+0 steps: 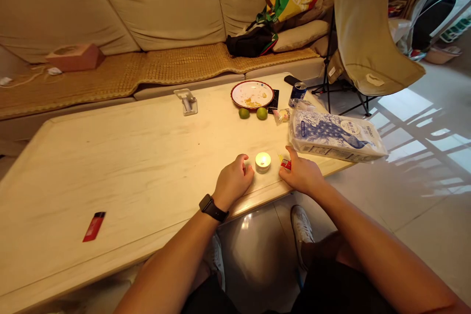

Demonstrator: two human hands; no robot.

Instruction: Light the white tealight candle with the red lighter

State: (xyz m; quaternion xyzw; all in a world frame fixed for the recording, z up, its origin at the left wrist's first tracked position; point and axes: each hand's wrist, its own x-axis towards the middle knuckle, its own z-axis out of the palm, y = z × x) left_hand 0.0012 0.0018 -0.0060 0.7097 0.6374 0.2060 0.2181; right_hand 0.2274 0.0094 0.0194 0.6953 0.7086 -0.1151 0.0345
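My left fingers (249,173) are half curled, thumb apart, nothing visible in them, just left of the lit tealight (262,163) on the counter (147,157). My right fingers (292,154) pinch a small red item (286,164) just right of it. Risk: a sideways nudge could spill hot wax or singe me. Peacock-print pack (334,130): label too small to trust. Camp chair (371,39): dark characters on the backrest, not legible.
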